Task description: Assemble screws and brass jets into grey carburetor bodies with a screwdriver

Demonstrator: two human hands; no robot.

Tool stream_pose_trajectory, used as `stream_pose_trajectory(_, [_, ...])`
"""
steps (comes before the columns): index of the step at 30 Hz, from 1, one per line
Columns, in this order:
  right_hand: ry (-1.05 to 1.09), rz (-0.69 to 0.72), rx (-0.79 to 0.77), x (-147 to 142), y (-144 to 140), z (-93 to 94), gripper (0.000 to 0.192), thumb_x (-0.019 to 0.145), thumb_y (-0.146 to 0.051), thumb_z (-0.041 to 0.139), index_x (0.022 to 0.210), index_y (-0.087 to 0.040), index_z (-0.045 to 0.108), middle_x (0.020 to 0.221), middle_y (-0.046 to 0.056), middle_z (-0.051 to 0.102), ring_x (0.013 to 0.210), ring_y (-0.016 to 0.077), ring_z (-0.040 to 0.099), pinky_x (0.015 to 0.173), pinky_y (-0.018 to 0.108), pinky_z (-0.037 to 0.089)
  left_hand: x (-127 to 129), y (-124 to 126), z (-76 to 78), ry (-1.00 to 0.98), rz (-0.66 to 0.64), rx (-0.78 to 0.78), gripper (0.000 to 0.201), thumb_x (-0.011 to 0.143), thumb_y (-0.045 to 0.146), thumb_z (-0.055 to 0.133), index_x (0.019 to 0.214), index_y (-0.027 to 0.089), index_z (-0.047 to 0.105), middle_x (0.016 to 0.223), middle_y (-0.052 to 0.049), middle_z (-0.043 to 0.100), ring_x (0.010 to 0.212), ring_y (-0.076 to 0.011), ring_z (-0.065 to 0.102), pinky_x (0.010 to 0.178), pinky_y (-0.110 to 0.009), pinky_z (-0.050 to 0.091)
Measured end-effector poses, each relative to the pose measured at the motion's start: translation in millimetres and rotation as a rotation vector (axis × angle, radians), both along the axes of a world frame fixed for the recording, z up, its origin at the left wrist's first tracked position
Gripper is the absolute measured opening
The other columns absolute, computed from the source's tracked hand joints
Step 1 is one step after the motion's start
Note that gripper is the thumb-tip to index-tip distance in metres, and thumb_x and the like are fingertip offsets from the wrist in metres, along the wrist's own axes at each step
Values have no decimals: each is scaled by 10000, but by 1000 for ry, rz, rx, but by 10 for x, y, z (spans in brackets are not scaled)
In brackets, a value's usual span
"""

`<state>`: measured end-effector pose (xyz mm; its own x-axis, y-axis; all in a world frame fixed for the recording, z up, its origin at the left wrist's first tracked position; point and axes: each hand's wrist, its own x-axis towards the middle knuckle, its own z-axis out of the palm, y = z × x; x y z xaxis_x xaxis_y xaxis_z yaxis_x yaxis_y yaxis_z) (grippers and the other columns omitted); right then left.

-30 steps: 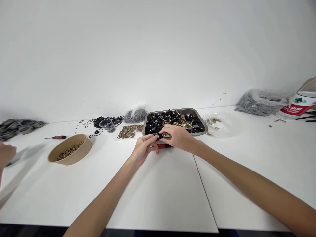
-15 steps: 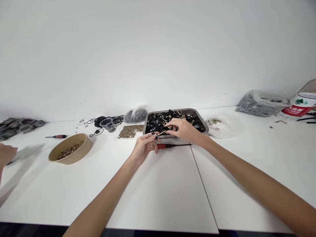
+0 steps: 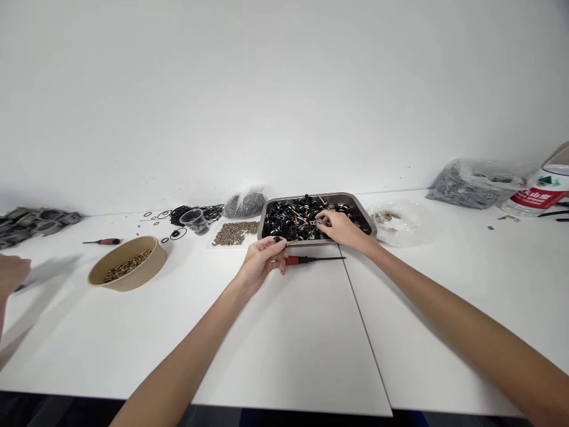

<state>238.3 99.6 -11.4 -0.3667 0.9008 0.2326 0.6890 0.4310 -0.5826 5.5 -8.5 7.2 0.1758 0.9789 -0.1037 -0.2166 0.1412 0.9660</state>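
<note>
My left hand (image 3: pixel 260 264) is closed in front of the tray, thumb and forefinger pinching a small black part (image 3: pixel 278 239) with a thin brass-coloured pin sticking out to the right. Below those fingers is a red-and-black screwdriver (image 3: pixel 306 260), its shaft pointing right; whether the curled fingers grip it I cannot tell. Over the metal tray (image 3: pixel 371 228), my right hand (image 3: pixel 340 228) has its fingertips together at a small metallic piece (image 3: pixel 317 222) among the parts. Black rings and brass-coloured pins (image 3: pixel 288 218) fill the tray in a loose heap.
Left of the tray are small brass pieces (image 3: pixel 235 233), a clear cup (image 3: pixel 194 220), black rings (image 3: pixel 178 233), a tan bowl (image 3: pixel 155 261) and another screwdriver (image 3: pixel 106 241). Another person's hand (image 3: pixel 13 274) is at the left edge. Plastic bags (image 3: pixel 395 222) lie right.
My right hand has left the pin at my left hand and moved right, down to the parts in the tray. My left hand stays nearly in place with the black part.
</note>
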Motion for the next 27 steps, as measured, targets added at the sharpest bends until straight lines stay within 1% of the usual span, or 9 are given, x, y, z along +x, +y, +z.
stream_pose_trajectory(4, [-28, -33, 25, 1, -12, -27, 311, 906, -173, 489, 1192, -131, 604, 1029, 99, 652, 975, 206, 587, 848, 322, 451, 12, -4, -7, -2, -17, 8, 314, 749, 373, 756, 830, 146, 555, 631, 5, 568, 464, -110, 518, 465, -273, 489])
stream_pose_trajectory(9, [-60, -12, 54, -10, -25, -20, 282, 914, -180, 472, 1147, -140, 625, 1075, 105, 645, 1025, 214, 575, 892, 333, 448, 31, 5, -43, -26, -65, 34, 321, 743, 359, 768, 843, 164, 533, 569, 27, 548, 441, -117, 508, 452, -276, 476])
stream_pose_trajectory(14, [-79, -5, 68, -9, -28, -16, 289, 915, -190, 464, 1152, -143, 621, 1120, 113, 640, 1052, 227, 570, 893, 341, 450, 43, -3, -70, -35, -96, 61, 313, 755, 338, 760, 814, 163, 509, 591, 19, 574, 433, -119, 519, 448, -285, 478])
stream_pose_trajectory(20, [-84, 11, 75, -10, -32, -20, 291, 921, -203, 452, 1154, -148, 617, 1158, 111, 632, 1077, 236, 566, 903, 352, 451, 48, -6, -71, -22, -94, 42, 329, 755, 348, 758, 803, 163, 490, 744, -17, 642, 468, -124, 558, 454, -293, 494])
stream_pose_trajectory(27, [-95, 12, 70, -14, -57, 6, 297, 935, -212, 437, 1172, -149, 603, 1178, 114, 621, 1105, 240, 554, 927, 372, 455, 54, 0, -76, -10, -86, 44, 345, 748, 370, 763, 804, 162, 494, 699, -11, 630, 449, -118, 543, 447, -287, 487])
